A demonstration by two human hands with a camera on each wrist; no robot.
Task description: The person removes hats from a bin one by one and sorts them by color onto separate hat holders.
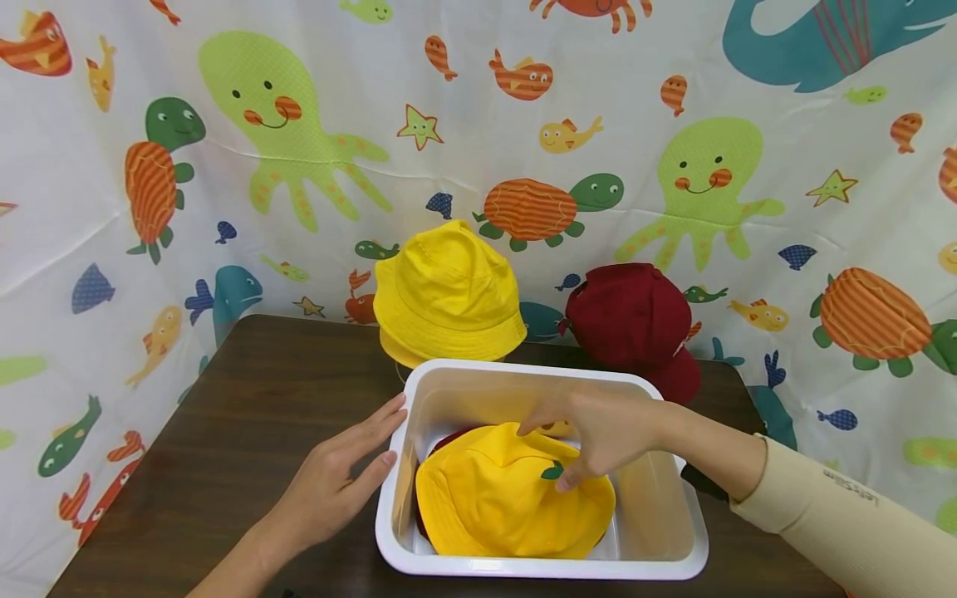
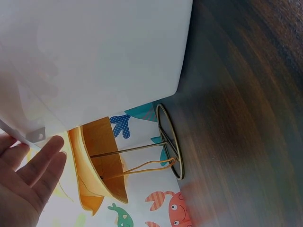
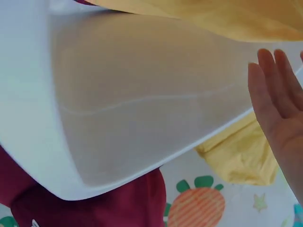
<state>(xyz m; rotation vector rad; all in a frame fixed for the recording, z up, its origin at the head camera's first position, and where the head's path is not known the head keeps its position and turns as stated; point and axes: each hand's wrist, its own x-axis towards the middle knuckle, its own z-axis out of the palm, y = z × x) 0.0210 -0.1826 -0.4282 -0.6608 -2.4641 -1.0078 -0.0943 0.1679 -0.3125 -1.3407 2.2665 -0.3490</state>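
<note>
A white plastic bin (image 1: 553, 569) stands on the table with a yellow bucket hat (image 1: 508, 507) inside, a small green leaf on its crown. Dark red fabric (image 1: 447, 441) shows from beneath that hat. My right hand (image 1: 601, 428) reaches down into the bin over the hat's crown, thumb and fingers spread apart. The right wrist view shows its fingers extended, close beside the hat's brim (image 3: 222, 23). At the bin's left rim, my left hand (image 1: 340, 469) rests its fingertips, the fingers nearly straight.
Behind the bin, another yellow bucket hat (image 1: 449, 291) sits on a wire stand (image 2: 163, 142). To its right is a dark red cap (image 1: 631, 320). A sea-animal curtain (image 1: 463, 108) hangs behind the dark wooden table (image 1: 299, 390).
</note>
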